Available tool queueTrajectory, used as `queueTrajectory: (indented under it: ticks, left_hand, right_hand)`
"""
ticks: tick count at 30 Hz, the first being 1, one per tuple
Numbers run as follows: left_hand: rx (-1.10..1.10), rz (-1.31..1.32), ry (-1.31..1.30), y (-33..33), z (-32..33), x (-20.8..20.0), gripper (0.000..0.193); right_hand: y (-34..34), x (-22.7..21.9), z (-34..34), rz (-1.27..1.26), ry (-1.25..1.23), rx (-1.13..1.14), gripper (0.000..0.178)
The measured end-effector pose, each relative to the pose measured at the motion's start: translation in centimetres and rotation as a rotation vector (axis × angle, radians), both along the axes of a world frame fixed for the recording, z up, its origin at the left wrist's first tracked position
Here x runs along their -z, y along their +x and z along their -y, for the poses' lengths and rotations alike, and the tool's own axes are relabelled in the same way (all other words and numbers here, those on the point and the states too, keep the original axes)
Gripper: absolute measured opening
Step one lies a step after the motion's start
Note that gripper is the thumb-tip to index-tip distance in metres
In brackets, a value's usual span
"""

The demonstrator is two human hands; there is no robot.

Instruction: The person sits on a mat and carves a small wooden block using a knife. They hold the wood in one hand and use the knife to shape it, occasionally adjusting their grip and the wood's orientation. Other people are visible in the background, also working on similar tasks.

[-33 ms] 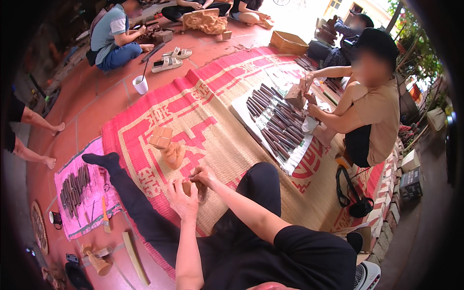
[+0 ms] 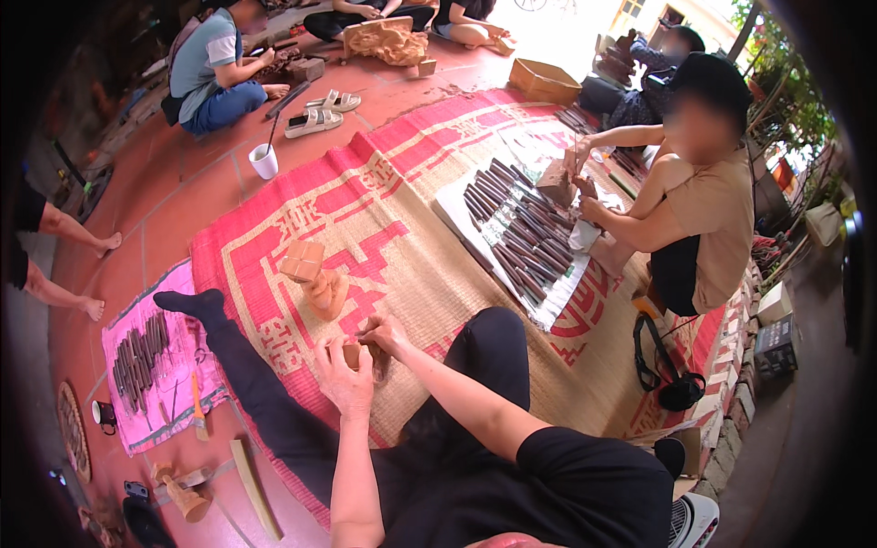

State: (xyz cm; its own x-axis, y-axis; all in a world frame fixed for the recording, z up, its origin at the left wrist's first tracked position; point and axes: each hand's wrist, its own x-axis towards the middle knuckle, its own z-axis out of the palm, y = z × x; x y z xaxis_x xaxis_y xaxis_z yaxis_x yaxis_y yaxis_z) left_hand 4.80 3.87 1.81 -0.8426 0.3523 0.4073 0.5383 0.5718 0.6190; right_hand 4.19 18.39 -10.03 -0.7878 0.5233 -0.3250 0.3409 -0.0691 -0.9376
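Low over the mat, in front of my bent leg, my left hand [image 2: 344, 382] is closed around a small brown wooden piece [image 2: 353, 356]. My right hand [image 2: 387, 334] is at the far right side of that piece, its fingers closed in a pinch. What the right fingers hold, if anything, is too small to tell. Just beyond both hands a light wooden carving [image 2: 325, 294] stands on the mat, with a squared block-shaped part [image 2: 303, 260] at its top.
A red and straw-coloured mat [image 2: 438, 228] spreads under me. To my left, several carving tools [image 2: 140, 361] lie on a pink cloth [image 2: 183, 283]. A wooden mallet [image 2: 183, 493] lies nearer. Across the mat, a person works beside several tools [image 2: 525, 228]. A white cup [image 2: 263, 163] stands beyond.
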Motion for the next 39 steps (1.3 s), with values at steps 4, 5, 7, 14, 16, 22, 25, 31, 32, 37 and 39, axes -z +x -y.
queueTrajectory:
  ticks: [4, 5, 7, 14, 16, 22, 25, 31, 32, 37, 39]
  left_hand:
    - [0.015, -0.004, -0.05, 0.4, -0.8, -0.4, 0.037]
    - [0.026, -0.006, -0.06, 0.6, -1.2, -0.6, 0.037]
    - [0.025, 0.011, -0.05, 0.8, -0.8, -0.9, 0.036]
    - [0.0, 0.015, 0.016, 0.3, -0.1, 0.2, 0.036]
    - [-0.005, 0.007, 0.003, 0.2, -0.4, 0.0, 0.035]
    - [0.017, 0.07, -0.016, 0.6, -1.0, -0.9, 0.032]
    - [0.004, 0.031, 0.002, 0.7, -0.3, -0.7, 0.032]
    - [-0.016, 0.052, 0.026, -0.1, 0.0, -0.1, 0.034]
    - [-0.009, 0.054, 0.017, 0.0, -0.5, 0.0, 0.034]
    - [0.018, 0.018, -0.006, 0.6, -0.8, -0.5, 0.034]
    - [0.002, 0.001, -0.001, 0.6, -0.3, -0.2, 0.034]
  right_hand:
    - [-0.4, 1.2, -0.7, 0.18, 0.294, 0.088, 0.022]
    - [-0.7, 2.2, -1.4, 0.243, 0.4, 0.119, 0.022]
    - [-0.7, 2.4, -1.7, 0.146, 0.194, 0.14, 0.019]
    - [0.9, -0.4, -0.3, -0.058, -0.115, 0.035, 0.018]
    - [0.5, -0.8, -0.1, 0.009, -0.014, 0.05, 0.015]
    - [-1.6, 3.2, -1.9, 0.147, 0.143, 0.183, 0.017]
    - [-1.3, 3.8, -1.6, -0.032, -0.209, 0.182, 0.019]
    - [1.3, -1.5, 0.6, -0.159, -0.255, 0.094, 0.018]
    - [1.1, -1.1, 0.2, -0.105, -0.172, 0.138, 0.019]
    - [0.1, 1.2, -1.4, -0.088, -0.385, 0.287, 0.02]
    - [0.4, 0.7, -1.2, -0.133, -0.393, 0.237, 0.017]
